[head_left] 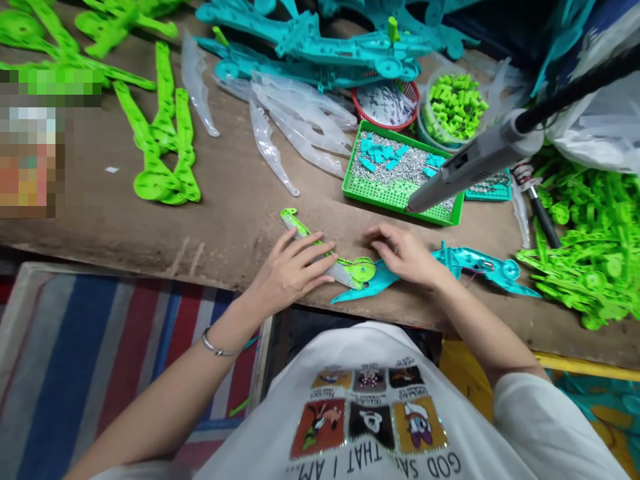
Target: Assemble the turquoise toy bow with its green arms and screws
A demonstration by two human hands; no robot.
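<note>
My left hand (295,270) lies with its fingers spread over a bright green plastic arm (364,272) with a clear plastic strip (341,275) along it. The green arm's round end overlaps a long teal plastic part (475,260) near the table's front edge. My right hand (403,253) is just above the teal part, to the right of the round end. Its fingers are curled in, thumb near the fingertips; what they hold, if anything, is hidden. Above the hand hangs a grey powered screwdriver (465,160), its tip over a green tray (400,207) of small metal screws and teal pieces.
Clear strips (305,120) lie beyond my hands. A red basket (387,123) and a tub of green pieces (455,107) stand behind the tray. Teal assemblies (310,47) lie at the back. Green parts pile up at right (590,260) and far left (160,140).
</note>
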